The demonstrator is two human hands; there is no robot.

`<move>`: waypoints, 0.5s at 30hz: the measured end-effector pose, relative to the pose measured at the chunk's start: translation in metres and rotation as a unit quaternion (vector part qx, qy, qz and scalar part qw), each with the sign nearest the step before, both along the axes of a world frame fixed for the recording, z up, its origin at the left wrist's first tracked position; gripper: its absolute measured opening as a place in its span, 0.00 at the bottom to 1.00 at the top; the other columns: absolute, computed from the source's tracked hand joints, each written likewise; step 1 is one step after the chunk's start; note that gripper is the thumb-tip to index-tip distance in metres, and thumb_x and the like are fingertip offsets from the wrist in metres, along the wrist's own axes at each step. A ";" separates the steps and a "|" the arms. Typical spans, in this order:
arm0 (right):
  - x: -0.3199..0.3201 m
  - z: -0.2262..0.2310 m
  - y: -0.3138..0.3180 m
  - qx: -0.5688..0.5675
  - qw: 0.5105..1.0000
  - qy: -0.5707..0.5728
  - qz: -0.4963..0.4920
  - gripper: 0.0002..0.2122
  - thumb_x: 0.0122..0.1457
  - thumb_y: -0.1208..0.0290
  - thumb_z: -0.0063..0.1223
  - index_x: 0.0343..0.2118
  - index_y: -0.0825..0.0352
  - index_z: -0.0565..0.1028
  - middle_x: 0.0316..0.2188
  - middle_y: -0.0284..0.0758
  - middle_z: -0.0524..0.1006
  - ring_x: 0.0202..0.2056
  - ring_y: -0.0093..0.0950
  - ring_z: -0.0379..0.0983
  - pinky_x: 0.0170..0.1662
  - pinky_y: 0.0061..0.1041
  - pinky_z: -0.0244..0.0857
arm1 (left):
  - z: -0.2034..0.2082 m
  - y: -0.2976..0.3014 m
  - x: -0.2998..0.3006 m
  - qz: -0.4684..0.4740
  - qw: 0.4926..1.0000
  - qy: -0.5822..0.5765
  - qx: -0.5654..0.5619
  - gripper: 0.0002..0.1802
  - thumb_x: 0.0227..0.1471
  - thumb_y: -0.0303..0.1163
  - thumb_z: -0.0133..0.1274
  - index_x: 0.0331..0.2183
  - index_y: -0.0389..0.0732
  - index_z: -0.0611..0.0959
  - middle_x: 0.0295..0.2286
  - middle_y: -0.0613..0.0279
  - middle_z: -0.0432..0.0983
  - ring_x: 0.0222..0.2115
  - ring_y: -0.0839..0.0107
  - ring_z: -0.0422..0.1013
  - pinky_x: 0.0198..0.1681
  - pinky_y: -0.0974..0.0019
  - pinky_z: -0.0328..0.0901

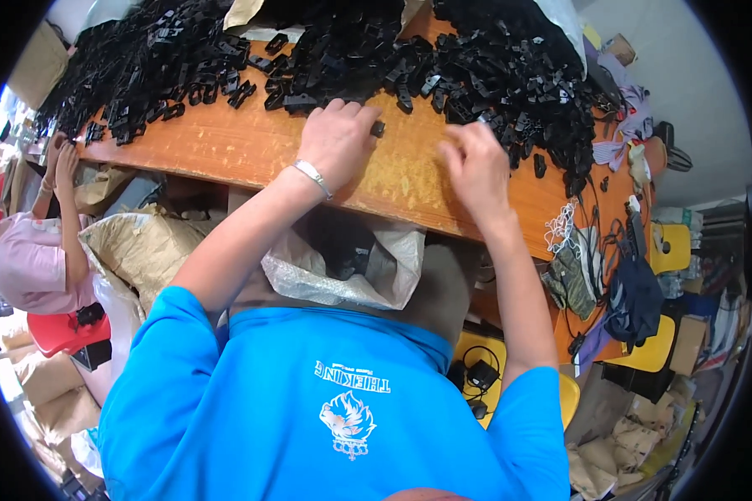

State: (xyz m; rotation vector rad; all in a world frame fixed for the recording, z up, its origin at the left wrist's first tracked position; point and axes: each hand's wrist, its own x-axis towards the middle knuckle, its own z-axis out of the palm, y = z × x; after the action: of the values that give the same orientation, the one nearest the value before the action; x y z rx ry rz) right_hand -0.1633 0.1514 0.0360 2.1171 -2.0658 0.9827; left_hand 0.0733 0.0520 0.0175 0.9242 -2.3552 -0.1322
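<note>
My left hand [336, 144], with a silver band on the wrist, rests at the near part of the wooden table, fingers curled. Its thumb and index finger close on a small black plastic part [378, 129]. To the right, my right hand [479, 167] hovers over the table, slightly blurred. Its thumb and forefinger are bent and apart, with nothing visible between them. Beyond both hands lies a large heap of small black plastic parts [342, 63], spread across the table. Some loose ones lie at its near edge.
On my lap below the table edge [251, 171] sits an open white woven sack [334, 288] with dark contents. Cables and a dark cloth [631, 292] hang at the right, near yellow stools [670, 249]. A person in pink [38, 259] works at the left beside a brown sack [146, 250].
</note>
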 end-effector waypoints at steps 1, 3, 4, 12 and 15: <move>-0.010 -0.001 -0.014 -0.006 0.999 0.016 -0.038 0.10 0.61 0.72 0.67 0.43 0.70 0.85 0.41 0.45 0.81 0.39 0.45 0.83 0.42 0.40 0.78 | -0.002 -0.003 -0.006 0.011 0.998 -0.052 -0.014 0.17 0.50 0.32 0.68 0.43 0.42 0.87 0.35 0.58 0.80 0.40 0.55 0.74 0.45 0.56 0.72; -0.023 -0.005 -0.038 -0.009 0.995 0.071 -0.070 0.11 0.61 0.73 0.67 0.45 0.71 0.84 0.44 0.45 0.80 0.38 0.44 0.84 0.44 0.39 0.79 | -0.005 -0.009 -0.012 0.025 0.991 -0.127 -0.036 0.13 0.47 0.30 0.69 0.37 0.42 0.86 0.36 0.61 0.78 0.43 0.58 0.74 0.44 0.58 0.72; -0.024 -0.004 -0.046 -0.003 0.992 0.093 -0.087 0.11 0.61 0.73 0.67 0.44 0.71 0.83 0.44 0.46 0.79 0.38 0.44 0.84 0.44 0.39 0.80 | -0.005 -0.010 -0.013 0.025 0.991 -0.126 -0.036 0.13 0.47 0.30 0.69 0.37 0.42 0.86 0.36 0.61 0.78 0.43 0.58 0.74 0.44 0.58 0.72; -0.011 -0.006 -0.051 0.097 0.981 0.127 -0.112 0.11 0.60 0.70 0.68 0.40 0.71 0.79 0.42 0.49 0.79 0.42 0.47 0.83 0.45 0.41 0.78 | -0.019 0.001 -0.024 -0.084 0.996 -0.036 -0.017 0.15 0.43 0.30 0.70 0.34 0.42 0.81 0.36 0.60 0.76 0.42 0.55 0.73 0.44 0.55 0.71; 0.001 -0.004 -0.031 0.084 0.992 0.054 -0.071 0.12 0.59 0.70 0.69 0.40 0.71 0.78 0.40 0.49 0.80 0.41 0.49 0.82 0.44 0.43 0.77 | -0.010 0.007 -0.029 -0.106 0.994 -0.014 0.028 0.18 0.43 0.30 0.72 0.36 0.42 0.81 0.37 0.58 0.78 0.43 0.54 0.74 0.46 0.53 0.70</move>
State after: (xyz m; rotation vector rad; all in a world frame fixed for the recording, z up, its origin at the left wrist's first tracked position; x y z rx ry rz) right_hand -0.1624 0.1202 0.0320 2.0107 -2.2800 0.6845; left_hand 0.0443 0.0586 0.0077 0.7039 -2.4828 -0.2730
